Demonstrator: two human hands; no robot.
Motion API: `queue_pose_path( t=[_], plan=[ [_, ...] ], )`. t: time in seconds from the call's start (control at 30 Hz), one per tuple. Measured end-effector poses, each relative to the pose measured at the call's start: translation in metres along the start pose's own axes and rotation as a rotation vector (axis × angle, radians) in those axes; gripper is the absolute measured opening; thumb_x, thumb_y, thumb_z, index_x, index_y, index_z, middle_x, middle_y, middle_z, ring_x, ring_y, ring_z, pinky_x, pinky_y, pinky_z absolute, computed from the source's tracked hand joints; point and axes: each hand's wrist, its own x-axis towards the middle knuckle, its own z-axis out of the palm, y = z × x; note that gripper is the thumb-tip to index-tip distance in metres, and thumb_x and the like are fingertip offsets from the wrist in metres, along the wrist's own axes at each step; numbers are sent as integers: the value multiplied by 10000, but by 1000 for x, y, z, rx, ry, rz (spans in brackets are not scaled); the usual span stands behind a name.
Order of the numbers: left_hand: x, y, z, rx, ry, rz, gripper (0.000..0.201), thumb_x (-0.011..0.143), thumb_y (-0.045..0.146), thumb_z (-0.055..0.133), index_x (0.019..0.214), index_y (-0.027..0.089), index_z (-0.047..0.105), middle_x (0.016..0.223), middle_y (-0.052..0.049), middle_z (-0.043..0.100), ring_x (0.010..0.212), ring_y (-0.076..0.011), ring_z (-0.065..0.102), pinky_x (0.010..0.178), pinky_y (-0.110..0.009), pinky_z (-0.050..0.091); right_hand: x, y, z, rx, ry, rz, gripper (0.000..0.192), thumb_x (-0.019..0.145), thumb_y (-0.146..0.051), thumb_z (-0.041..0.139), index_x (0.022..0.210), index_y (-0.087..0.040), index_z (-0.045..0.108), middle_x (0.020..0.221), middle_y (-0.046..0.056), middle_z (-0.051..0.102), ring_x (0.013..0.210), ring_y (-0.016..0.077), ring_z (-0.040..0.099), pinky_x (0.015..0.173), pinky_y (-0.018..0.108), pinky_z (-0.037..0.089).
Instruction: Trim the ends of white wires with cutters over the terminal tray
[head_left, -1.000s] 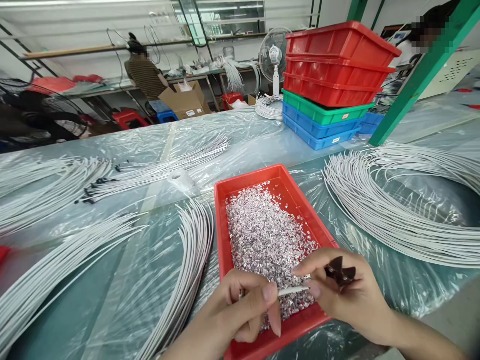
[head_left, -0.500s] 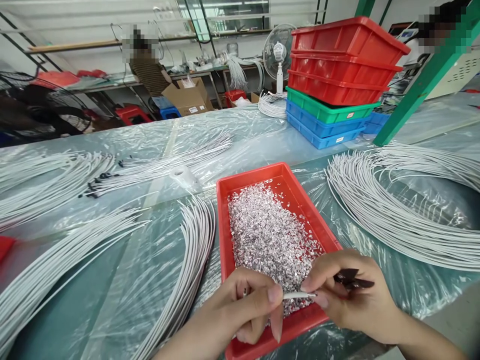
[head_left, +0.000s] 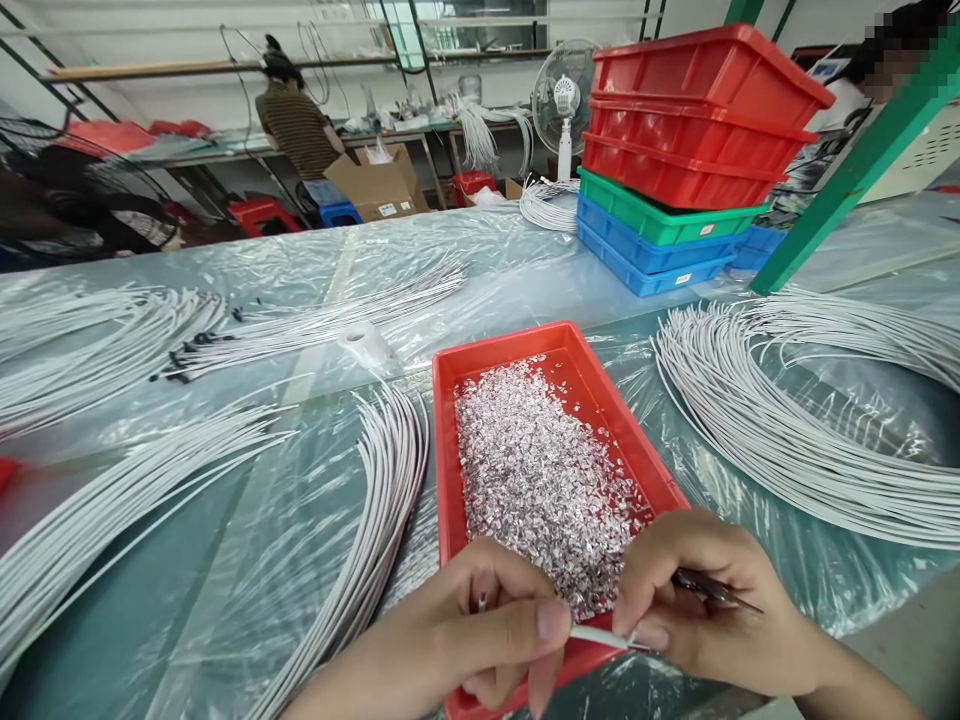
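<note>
Between thumb and forefinger, my left hand [head_left: 502, 630] pinches a thin white cable [head_left: 598, 636] close to its end. The stripped tip points right, toward my right hand [head_left: 705, 600], whose thumb and forefinger close on it. A slim dark pointed tool [head_left: 716, 588] is tucked in the right palm, its tapered end sticking out to the right; its exact kind is hidden by the fingers. Both hands are over the near end of a red tray [head_left: 442, 480]. A heap of small shiny silver scraps [head_left: 540, 470] lies in the tray.
Bundles of white cable lie left [head_left: 142, 500], beside the tray [head_left: 382, 490] and right [head_left: 750, 420]. A white roll [head_left: 364, 345] lies behind the tray. Stacked bins [head_left: 690, 120] and a green post [head_left: 855, 160] stand at the back right. A person [head_left: 296, 130] is across the room.
Both hands and the cable end have shifted slightly down, toward me. The dark tool has turned in my right hand and now looks narrower. The hold on the cable continues.
</note>
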Motion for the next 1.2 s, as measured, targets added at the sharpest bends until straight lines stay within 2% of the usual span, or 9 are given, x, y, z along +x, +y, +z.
queue_pose_path(
  t=[0.1,0.3,0.43,0.6,0.77,1.0,1.2],
  plan=[
    [2,1,1,26,-19,-17,449,808,493,617,529,142,593,359,46,406,281,-25,276,290,-190,141,1,-1,0,1,-15,4,123,783,-40,648,826,-155,655,607,-47,515,442,41,322,379,155,261],
    [1,5,3,80,-5,-78,489,777,580,602,532,159,560,367,55,392,297,-37,292,295,-186,159,3,-1,-1,26,-24,14,112,764,-30,663,806,-134,651,577,-55,485,436,32,327,372,133,265],
    [-3,9,2,172,-11,-141,506,774,602,586,529,164,515,431,48,424,353,-42,331,336,-184,214,5,-1,0,2,-71,-57,115,756,-14,646,807,-115,667,583,-28,569,462,38,430,432,130,357],
    [-5,14,0,202,-17,-196,494,755,610,596,561,164,509,484,43,444,395,-48,353,367,-183,243,0,3,2,-38,-139,-103,61,813,-102,655,837,-156,672,627,-11,630,508,61,520,518,172,431],
    [-3,13,2,174,-19,-201,510,737,606,608,515,166,477,439,50,413,364,-44,333,345,-184,229,-3,9,2,-96,-131,-196,153,798,-67,643,861,-201,678,622,-24,642,492,64,528,518,175,438],
    [1,11,2,131,-32,-179,446,775,514,608,526,167,479,448,58,404,368,-40,321,340,-183,215,-2,7,1,-84,-161,-186,208,748,-4,681,872,-170,668,669,-2,681,551,63,593,545,155,455],
    [2,7,1,85,-29,-126,431,785,464,630,514,164,478,433,67,383,358,-36,292,340,-211,163,-1,6,-1,-140,-161,-178,173,784,-33,642,847,-195,651,603,-32,629,468,55,494,481,173,408]
  ],
)
